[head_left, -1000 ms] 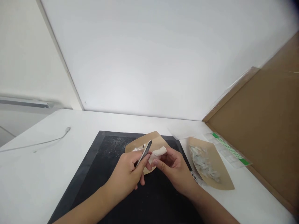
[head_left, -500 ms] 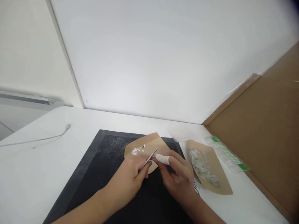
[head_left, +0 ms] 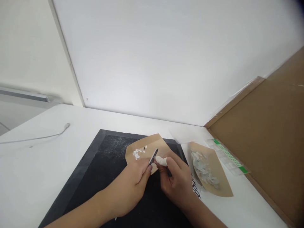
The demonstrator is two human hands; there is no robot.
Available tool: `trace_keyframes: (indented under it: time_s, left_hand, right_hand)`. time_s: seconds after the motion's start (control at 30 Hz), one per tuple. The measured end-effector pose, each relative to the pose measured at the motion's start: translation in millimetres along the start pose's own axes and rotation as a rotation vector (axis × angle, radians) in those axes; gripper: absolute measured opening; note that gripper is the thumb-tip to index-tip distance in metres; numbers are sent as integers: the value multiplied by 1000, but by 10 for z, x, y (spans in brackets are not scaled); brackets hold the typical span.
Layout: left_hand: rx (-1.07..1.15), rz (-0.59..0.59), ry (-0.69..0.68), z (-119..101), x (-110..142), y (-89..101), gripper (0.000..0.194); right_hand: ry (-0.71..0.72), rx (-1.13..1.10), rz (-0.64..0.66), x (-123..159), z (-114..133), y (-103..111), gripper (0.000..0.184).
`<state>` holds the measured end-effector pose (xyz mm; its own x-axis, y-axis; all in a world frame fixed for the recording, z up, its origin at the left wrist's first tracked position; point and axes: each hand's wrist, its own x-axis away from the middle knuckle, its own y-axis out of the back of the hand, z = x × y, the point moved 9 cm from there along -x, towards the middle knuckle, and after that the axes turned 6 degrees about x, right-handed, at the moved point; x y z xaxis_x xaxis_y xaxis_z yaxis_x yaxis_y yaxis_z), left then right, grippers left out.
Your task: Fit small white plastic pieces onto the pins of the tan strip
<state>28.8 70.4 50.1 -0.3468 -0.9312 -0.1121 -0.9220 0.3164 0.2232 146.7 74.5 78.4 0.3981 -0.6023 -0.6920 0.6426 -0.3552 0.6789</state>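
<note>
My left hand (head_left: 135, 182) is closed round a nail file (head_left: 153, 156), a slim strip with a dark face and pale edge, its tip pointing up and away. Close against it, my right hand (head_left: 178, 177) is pinched, thumb against forefinger. A white finger cot (head_left: 161, 161) covers that forefinger and meets the file's side. Whatever lies in the pinch is too small and hidden to make out. Beneath both hands is a sheet of brown paper (head_left: 154, 141) with small white pieces (head_left: 136, 154) that look like false nail tips.
A black mat (head_left: 95, 171) lies under the paper on the white table (head_left: 30, 177). Right of it are another brown paper (head_left: 224, 177) heaped with translucent whitish pieces (head_left: 205, 171) and a clear case with a green strip (head_left: 229, 155). A white cable (head_left: 47, 136) lies left; cardboard (head_left: 266, 126) stands right.
My hands have come together, and the right one has turned so its covered forefinger points at the file. The file has turned in my left hand. The white pieces on the paper are more exposed.
</note>
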Motion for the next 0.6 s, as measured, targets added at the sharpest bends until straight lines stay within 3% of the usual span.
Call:
trace_keyframes:
  time_s: [0.13,0.27,0.43,0.6]
  left_hand:
    - [-17,-8,-19,-41,-14,15,34]
    - [-14,-5,12,3,-10,17,36]
    - [-25,-4,31,26,10,-10,37]
    - [10,-20,7,10,-1,11,35]
  right_hand:
    - [-55,-99,-34,-14,-88,-14,25]
    - [44,-92,45,-2,-51,-99,26]
    - [-9,-39,-61,-17,-111,24,21]
    - [60,5,-2,-19,8,-44,23]
